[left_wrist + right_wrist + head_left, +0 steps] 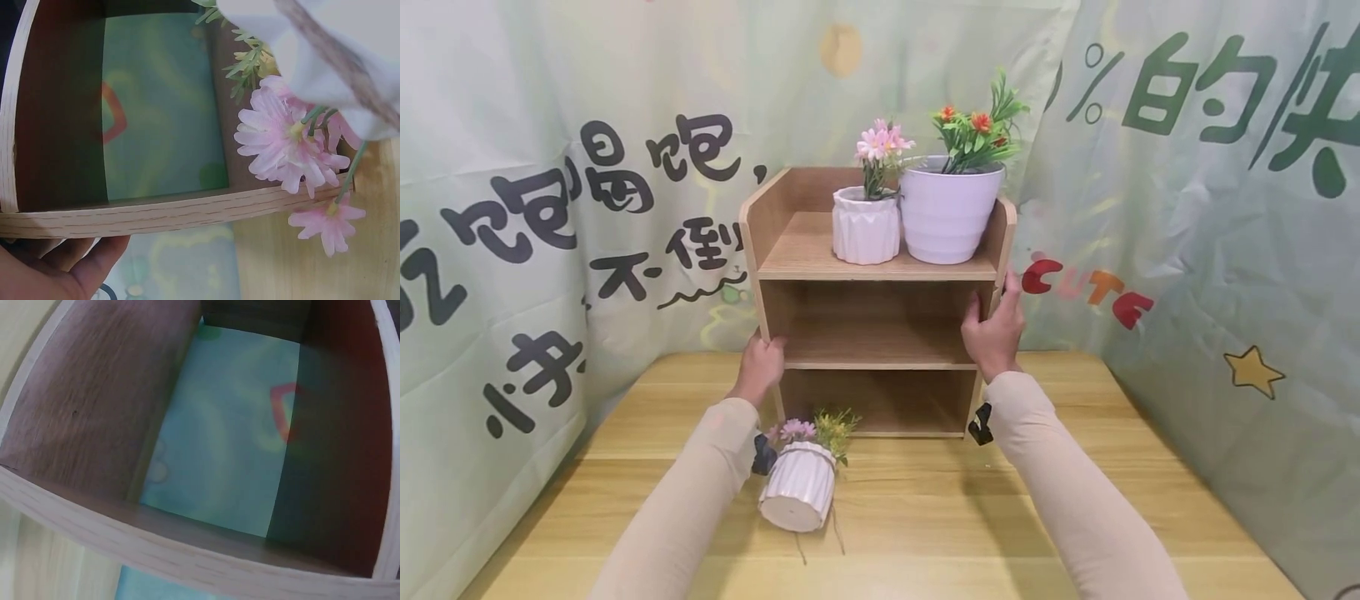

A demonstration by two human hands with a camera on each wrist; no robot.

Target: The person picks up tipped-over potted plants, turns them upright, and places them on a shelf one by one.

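Note:
A small wooden shelf (880, 365) with three tiers stands on the table, held from both sides. My left hand (758, 367) grips its left side panel; in the left wrist view, fingers (103, 259) show against the panel's outer face. On the other side, my right hand (996, 332) holds the right panel, thumb near the front edge. The right wrist view shows the shelf's side panel (187, 553) but no hand. Beside my left forearm, a white ribbed pot (801, 483) with pink flowers (290, 140) and yellow ones lies tipped over, base facing me, twine around it.
On the shelf's top tier stand a small white pot (865, 229) with pink flowers and a larger white pot (951, 212) with red flowers. A printed curtain (647, 67) hangs behind and beside the wooden table (917, 533).

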